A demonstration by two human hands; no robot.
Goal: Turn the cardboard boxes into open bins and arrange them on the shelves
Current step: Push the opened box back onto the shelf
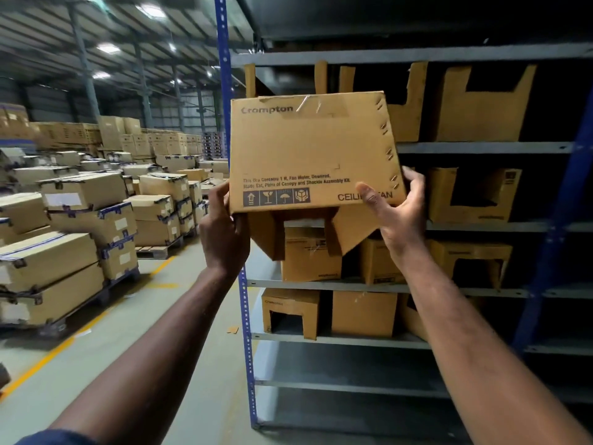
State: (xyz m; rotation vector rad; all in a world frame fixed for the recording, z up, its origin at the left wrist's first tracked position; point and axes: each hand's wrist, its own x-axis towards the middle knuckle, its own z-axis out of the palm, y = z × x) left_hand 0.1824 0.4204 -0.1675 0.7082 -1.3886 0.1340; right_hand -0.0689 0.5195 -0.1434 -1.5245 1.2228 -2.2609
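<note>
Left hand [224,232] and right hand [394,213] grip the box [308,149] by its lower corners; I'd tuck the flaps [349,229] hanging under it before shelving

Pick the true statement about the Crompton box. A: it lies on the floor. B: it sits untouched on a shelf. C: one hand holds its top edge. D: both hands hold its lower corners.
D: the left hand grips the lower left corner and the right hand the lower right corner of the Crompton ceiling fan box, raised in the air before the shelves.
</note>
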